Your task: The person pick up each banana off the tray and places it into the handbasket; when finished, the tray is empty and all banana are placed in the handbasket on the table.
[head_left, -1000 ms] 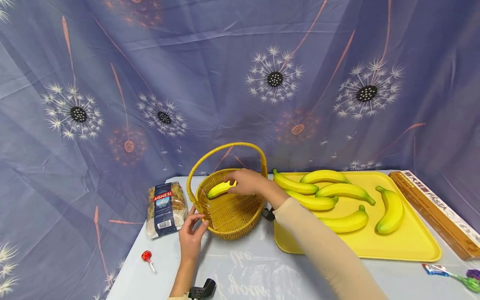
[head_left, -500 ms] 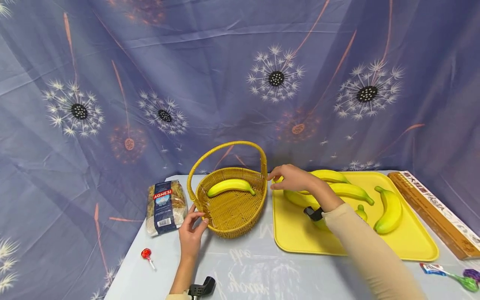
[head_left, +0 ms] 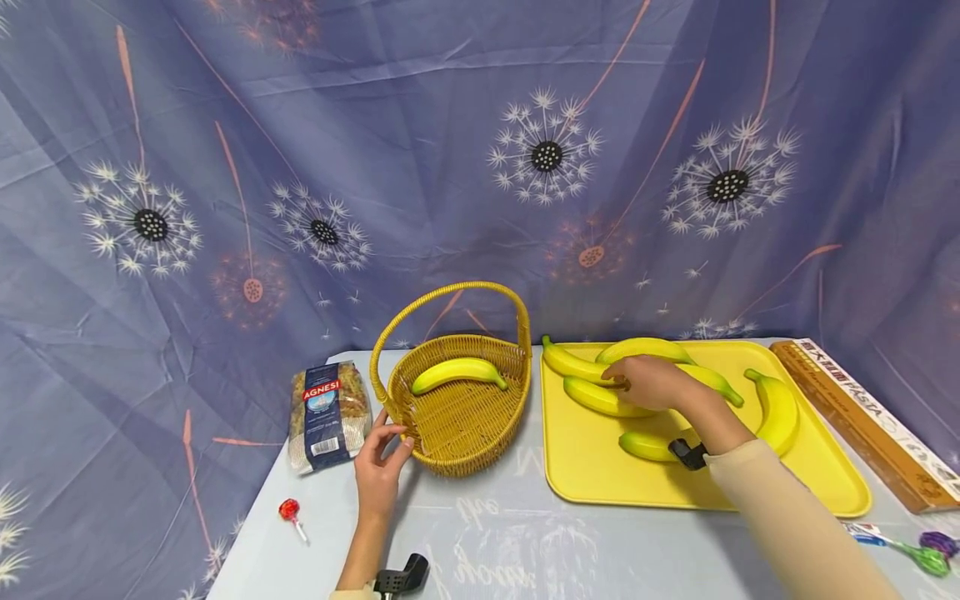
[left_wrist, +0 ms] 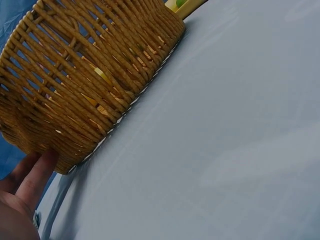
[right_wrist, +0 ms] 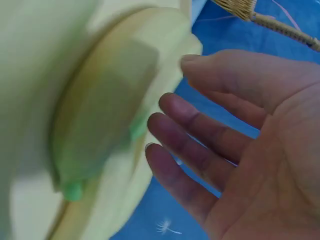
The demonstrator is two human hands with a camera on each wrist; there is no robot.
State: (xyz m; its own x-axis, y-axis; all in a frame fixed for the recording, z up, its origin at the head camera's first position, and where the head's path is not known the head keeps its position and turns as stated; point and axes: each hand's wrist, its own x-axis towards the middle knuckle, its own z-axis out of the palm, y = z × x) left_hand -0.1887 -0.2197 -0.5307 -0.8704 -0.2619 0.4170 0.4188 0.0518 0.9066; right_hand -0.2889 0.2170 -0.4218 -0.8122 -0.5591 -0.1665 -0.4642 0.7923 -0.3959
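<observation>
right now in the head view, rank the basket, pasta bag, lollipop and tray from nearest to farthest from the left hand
1. Basket: touching the left hand's fingertips, just right of it.
2. Pasta bag: up and to the left.
3. Lollipop: left, near the table's front; close to the bag's rank.
4. Tray: far right.

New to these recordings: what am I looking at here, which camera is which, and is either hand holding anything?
No machine: a person works bare-handed. The wide picture comes from a head camera; the two close-ups from wrist cameras. The left hand rests its fingers against the wicker basket, which holds one banana. The right hand, fingers open, hovers over the bananas on the yellow tray, gripping none. Also on the table: a pasta bag, a lollipop and a long pasta box.
</observation>
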